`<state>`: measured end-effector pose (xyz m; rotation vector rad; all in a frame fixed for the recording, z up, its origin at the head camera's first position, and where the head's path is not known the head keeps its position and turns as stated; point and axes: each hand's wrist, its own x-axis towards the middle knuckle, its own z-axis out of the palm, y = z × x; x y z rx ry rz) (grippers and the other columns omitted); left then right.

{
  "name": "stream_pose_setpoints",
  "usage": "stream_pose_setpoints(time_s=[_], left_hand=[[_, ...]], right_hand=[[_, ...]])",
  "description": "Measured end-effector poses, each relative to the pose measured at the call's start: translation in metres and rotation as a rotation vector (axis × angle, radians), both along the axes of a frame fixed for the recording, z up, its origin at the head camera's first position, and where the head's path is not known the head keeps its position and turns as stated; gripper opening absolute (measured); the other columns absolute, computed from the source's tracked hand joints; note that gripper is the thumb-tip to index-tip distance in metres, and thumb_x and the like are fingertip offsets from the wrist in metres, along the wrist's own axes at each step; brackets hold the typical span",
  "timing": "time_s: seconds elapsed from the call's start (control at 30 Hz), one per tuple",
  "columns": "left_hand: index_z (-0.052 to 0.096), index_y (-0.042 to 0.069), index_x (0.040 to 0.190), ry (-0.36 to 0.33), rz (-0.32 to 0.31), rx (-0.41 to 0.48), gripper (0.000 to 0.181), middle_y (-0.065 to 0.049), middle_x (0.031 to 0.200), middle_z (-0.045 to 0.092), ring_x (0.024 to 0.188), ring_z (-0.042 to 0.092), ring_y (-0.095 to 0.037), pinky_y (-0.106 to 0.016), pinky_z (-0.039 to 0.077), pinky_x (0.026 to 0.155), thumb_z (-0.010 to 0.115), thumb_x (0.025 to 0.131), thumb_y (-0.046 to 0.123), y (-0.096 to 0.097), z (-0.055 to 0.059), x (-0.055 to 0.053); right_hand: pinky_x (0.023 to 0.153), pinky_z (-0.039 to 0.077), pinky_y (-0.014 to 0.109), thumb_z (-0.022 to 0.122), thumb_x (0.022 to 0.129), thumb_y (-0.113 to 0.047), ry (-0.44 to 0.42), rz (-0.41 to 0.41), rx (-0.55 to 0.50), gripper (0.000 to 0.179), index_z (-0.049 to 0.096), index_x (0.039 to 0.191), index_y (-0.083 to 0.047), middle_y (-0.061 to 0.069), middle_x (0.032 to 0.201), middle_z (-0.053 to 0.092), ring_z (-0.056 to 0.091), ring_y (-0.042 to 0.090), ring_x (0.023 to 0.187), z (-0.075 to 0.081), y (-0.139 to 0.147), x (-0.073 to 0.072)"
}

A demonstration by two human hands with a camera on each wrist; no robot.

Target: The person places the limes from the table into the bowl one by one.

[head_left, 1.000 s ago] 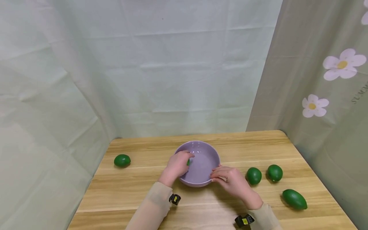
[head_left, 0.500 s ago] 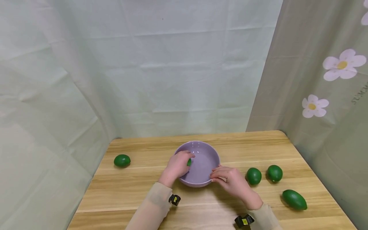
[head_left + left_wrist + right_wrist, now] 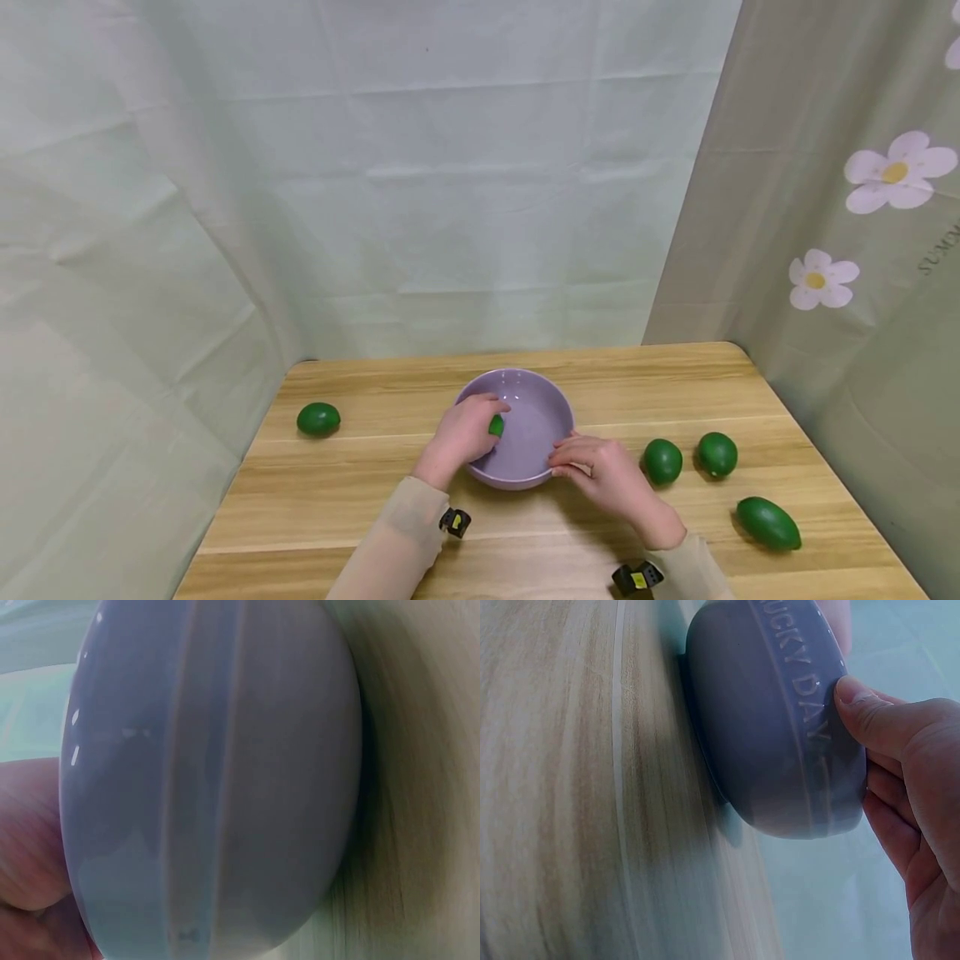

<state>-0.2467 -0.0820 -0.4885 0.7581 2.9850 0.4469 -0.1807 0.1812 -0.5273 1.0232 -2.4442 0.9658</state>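
A purple bowl [image 3: 531, 433] stands upright on the wooden table. My left hand [image 3: 468, 427] reaches over its left rim, fingers curved around a green lime [image 3: 497, 425] inside; most of that fruit is hidden by the hand. At the bowl's right front, my right hand [image 3: 606, 472] pinches the rim. In the right wrist view the thumb [image 3: 859, 697] lies on the outer wall of the bowl [image 3: 757, 720], which carries raised lettering. Only the bowl's outer side [image 3: 202, 780] and part of the left hand [image 3: 30, 832] show in the left wrist view.
Another green lime [image 3: 318, 419] lies at the table's left. To the right are two rounded ones, a nearer lime [image 3: 662, 462] and a farther lime [image 3: 717, 454], plus a longer pointed green fruit [image 3: 768, 523]. Pale curtains [image 3: 480, 208] hang behind the table's back edge.
The lime in the bowl has shifted slightly right, and a little more of it shows past my left hand. Both hands stay nearly in place.
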Motion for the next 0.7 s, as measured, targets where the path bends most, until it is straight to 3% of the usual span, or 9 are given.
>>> stream_pose_setpoints(time_s=[0.5,0.7], left_hand=[[0.076,0.010,0.131,0.012,-0.026,0.025,0.050,-0.013,0.137,0.070,0.129,0.065,-0.030,-0.046,0.053,0.113,0.092,0.084,0.017,-0.0005,0.0020,0.0016],[0.074,0.012,0.136,0.049,-0.043,0.060,0.052,-0.010,0.140,0.070,0.132,0.064,-0.029,-0.045,0.051,0.115,0.090,0.087,0.020,-0.0019,0.0028,0.0020]], right_hand=[[0.109,0.056,0.045,0.090,0.086,-0.010,0.020,0.006,-0.005,0.016,0.084,0.099,-0.016,-0.006,0.107,0.081,0.077,0.019,0.109,-0.0006,-0.0003,-0.0017],[0.107,0.057,0.045,0.090,0.086,-0.010,0.034,0.013,-0.011,0.015,0.084,0.099,-0.015,-0.006,0.106,0.081,0.077,0.019,0.109,-0.0021,0.0005,-0.0015]])
